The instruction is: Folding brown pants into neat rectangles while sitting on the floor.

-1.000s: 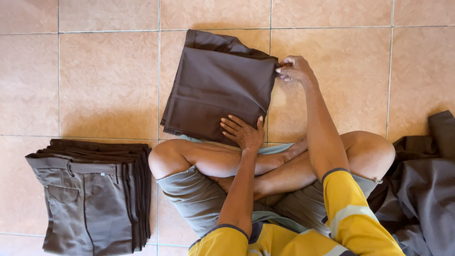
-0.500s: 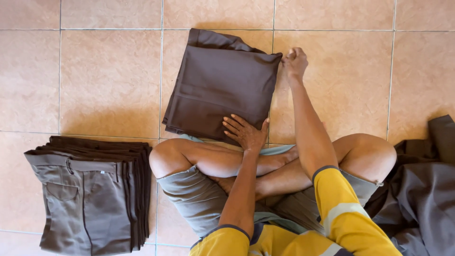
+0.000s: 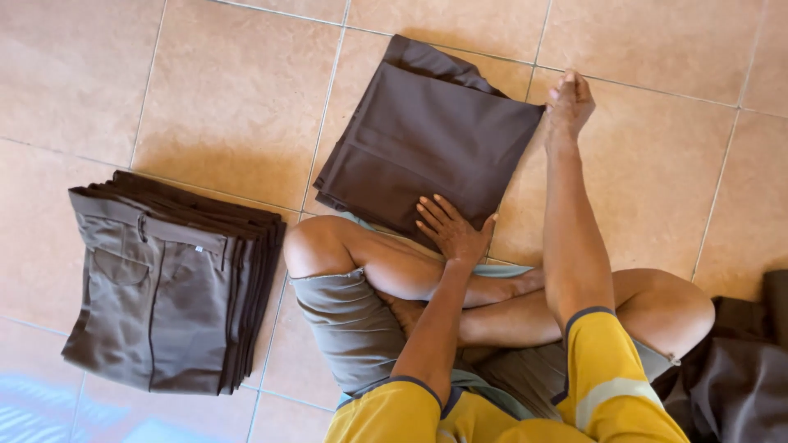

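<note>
A folded dark brown garment lies on the tiled floor in front of my crossed legs. My left hand rests flat on its near edge, fingers spread. My right hand is stretched out to the garment's far right corner, fingers bunched together at the edge of the cloth. Whether it pinches the cloth cannot be made out.
A stack of several folded brown trousers sits on the floor to my left. A loose heap of dark cloth lies at the right edge beside my knee. Beige floor tiles surround everything.
My right hand has slid along the garment's right edge, away from me, toward its far corner. My left hand has stayed pressed on the near edge.
</note>
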